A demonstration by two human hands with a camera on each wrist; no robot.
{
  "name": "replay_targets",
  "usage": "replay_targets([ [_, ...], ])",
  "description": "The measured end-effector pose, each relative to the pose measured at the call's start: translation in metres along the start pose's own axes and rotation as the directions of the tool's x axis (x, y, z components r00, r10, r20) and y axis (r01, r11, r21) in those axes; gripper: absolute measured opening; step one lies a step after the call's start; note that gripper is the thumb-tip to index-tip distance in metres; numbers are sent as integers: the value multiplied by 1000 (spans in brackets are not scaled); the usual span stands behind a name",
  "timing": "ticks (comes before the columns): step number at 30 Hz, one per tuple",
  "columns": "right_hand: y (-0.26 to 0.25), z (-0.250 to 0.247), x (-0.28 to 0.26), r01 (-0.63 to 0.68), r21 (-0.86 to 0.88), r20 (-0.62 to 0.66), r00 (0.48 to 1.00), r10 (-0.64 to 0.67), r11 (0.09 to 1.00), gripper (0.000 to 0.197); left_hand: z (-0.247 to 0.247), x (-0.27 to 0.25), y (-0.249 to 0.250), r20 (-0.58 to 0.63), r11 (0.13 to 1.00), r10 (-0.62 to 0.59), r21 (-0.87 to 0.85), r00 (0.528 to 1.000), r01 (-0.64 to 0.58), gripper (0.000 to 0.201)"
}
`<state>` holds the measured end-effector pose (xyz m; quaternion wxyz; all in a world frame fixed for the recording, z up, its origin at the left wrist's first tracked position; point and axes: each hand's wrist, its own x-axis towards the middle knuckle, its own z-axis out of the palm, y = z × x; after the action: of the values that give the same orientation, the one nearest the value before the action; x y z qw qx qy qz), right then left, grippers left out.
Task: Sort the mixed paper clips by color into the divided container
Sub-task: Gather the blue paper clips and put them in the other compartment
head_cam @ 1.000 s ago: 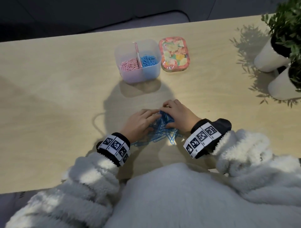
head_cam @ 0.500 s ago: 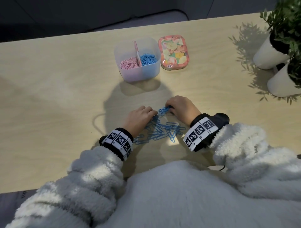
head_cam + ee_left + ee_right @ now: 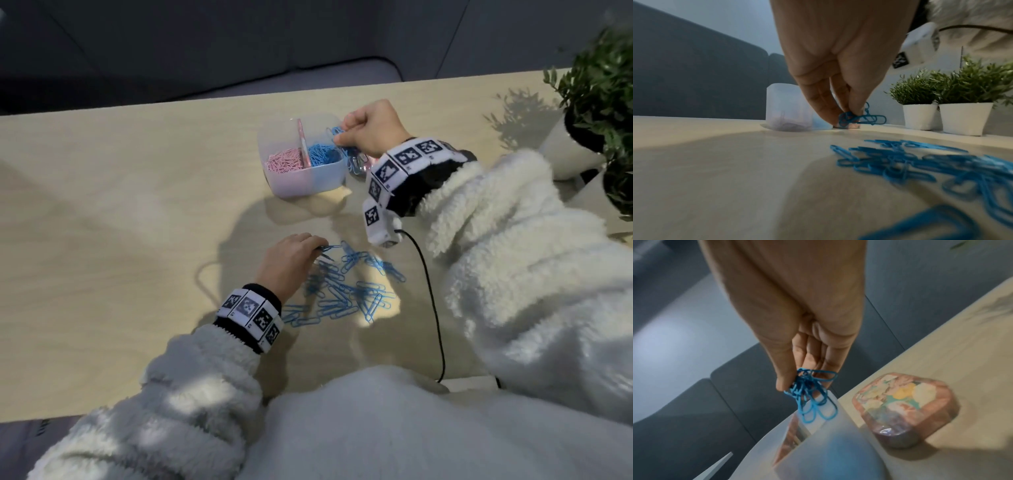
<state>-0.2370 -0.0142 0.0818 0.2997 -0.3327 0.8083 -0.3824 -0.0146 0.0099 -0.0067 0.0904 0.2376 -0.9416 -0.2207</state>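
A translucent divided container stands mid-table, with pink paper clips in its left half and blue ones in its right half. My right hand hovers at its right rim and pinches a bunch of blue paper clips that dangles over the rim of the container. Several loose blue paper clips lie scattered near me. My left hand sits at the left of that pile and pinches a few blue clips just above the table.
A floral-patterned lid lies right of the container, mostly hidden by my right hand in the head view. Two potted plants in white pots stand at the table's right end. A black cable runs from my right wrist.
My right hand has lifted a bunch of blue clips from the pile and carried it up to the container's right rim. My left hand stays at the pile, pinching clips.
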Motion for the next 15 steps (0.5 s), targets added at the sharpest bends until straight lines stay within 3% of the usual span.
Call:
replay_targets([
  [3,-9,8,18,-49,-48,-14,999,49,998,15,-9,10,4,-69,997,-30,-74,997,25,31],
  [6,-9,14,24,-58,-125,11,998,60,990,24,-23,28,10,-148,990,-84,-127,985,65,20],
  [9,-9,14,19,-89,-32,35,995,90,996,28,-40,54,17,-211,978,-139,-180,968,102,19],
  [11,-4,7,8,-65,88,63,996,59,994,21,-51,76,19,-240,973,-174,-190,955,129,21],
  [13,10,-3,-4,-49,210,53,998,38,976,19,-59,99,20,-237,966,-217,-192,947,174,24],
  [15,32,-12,-16,-49,212,28,999,44,976,25,-63,122,18,-199,951,-263,-220,944,218,25],
])
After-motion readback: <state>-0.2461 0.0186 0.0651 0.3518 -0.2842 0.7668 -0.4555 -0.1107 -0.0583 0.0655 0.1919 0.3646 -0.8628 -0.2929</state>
